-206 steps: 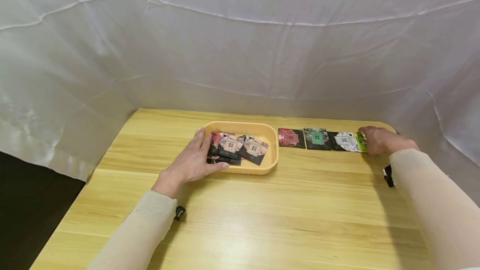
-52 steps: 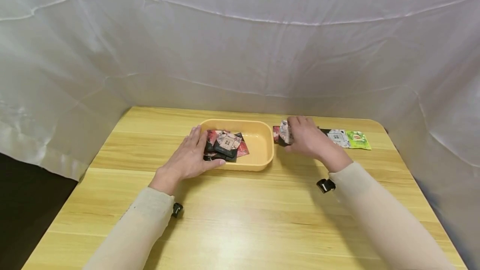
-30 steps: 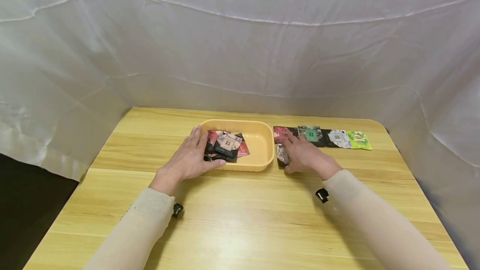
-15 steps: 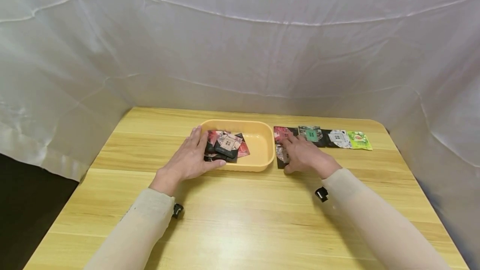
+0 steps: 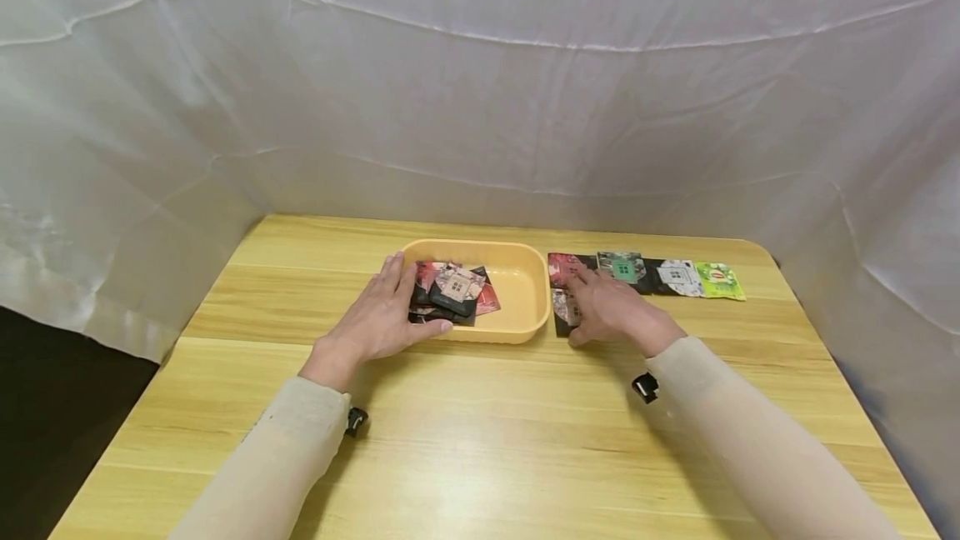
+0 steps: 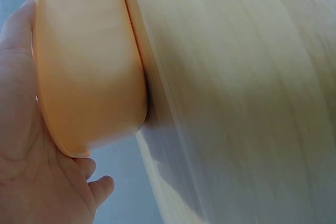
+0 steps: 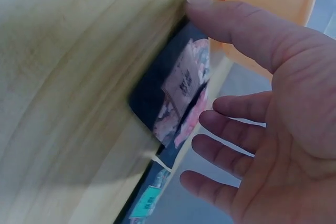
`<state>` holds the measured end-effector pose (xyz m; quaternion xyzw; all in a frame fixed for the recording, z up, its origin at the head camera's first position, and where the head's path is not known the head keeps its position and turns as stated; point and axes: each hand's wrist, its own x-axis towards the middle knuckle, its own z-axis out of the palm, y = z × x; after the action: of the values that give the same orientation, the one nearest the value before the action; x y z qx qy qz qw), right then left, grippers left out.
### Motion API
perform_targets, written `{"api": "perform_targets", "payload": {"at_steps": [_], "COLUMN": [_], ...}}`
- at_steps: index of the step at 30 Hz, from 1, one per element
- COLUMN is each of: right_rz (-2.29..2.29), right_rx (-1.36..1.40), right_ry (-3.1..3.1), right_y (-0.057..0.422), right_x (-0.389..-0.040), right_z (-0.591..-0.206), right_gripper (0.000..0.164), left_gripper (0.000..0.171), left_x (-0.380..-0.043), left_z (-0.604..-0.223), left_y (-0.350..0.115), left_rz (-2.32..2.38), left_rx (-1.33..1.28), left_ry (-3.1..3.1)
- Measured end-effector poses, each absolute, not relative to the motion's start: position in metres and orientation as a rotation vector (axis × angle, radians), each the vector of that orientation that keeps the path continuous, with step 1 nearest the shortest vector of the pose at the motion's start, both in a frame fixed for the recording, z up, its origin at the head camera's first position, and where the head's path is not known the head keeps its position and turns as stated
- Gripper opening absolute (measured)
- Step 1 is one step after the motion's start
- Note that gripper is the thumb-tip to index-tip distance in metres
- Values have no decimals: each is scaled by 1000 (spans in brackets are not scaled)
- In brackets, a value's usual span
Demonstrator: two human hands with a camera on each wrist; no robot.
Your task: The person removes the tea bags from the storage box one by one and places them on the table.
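My left hand [image 5: 375, 315] rests against the left end of a yellow-orange plastic tray [image 5: 528, 330], fingers extended along the rim and thumb over the front edge. Inside lie several tea sachets [image 5: 456, 288], mostly black with floral prints. Right of the tray, my right hand [image 5: 611, 307] is spread low over a black tea sachet with a pale pink floral print [image 7: 181, 85], partly hidden from the head view. Its fingertips reach the red-printed sachet [image 5: 564, 267] directly behind. The right wrist view shows the fingers loosely apart, the thumb at the floral sachet's corner.
Along the table's back edge, the row continues rightward with a green-labelled sachet [image 5: 622, 269], a white-printed one [image 5: 677, 275] and a bright green one [image 5: 720, 281]. Pale cloth [image 5: 480, 107] hangs behind and beside the wooden table [image 5: 480, 440].
My right hand released the green sachet at the right end, then brought a floral sachet from the tray and laid it before the red one. Recently it barely moves; my left hand stays put.
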<state>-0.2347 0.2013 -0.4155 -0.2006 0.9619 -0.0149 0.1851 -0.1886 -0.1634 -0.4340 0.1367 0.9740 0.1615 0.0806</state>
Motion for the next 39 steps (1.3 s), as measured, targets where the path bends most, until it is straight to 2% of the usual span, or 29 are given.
{"api": "perform_targets", "payload": {"at_steps": [8,16,29,35,39], "right_rz": [-139,-269,-400,-433,-406], "right_rx": [-633,-702,-682,-664,-654], "right_ry": [2873,2956,2829,2777,2776], "right_y": [197,157,80,58,50], "right_x": [-236,-237,-242,-244,-245], "right_z": [-392,-373,-391,-406,-414], "right_gripper": [93,81,85,95,96], "left_gripper": [130,130,130,130,127], "left_x": [-189,-188,-188,-187,-188], "left_z": [-434,-431,-431,-431,-433], "left_y": [-163,-164,-164,-166,-166], "left_rz": [465,440,426,398,413], "left_rx": [404,415,437,457,458], "left_ry": [2917,2921,2935,2932,2933]}}
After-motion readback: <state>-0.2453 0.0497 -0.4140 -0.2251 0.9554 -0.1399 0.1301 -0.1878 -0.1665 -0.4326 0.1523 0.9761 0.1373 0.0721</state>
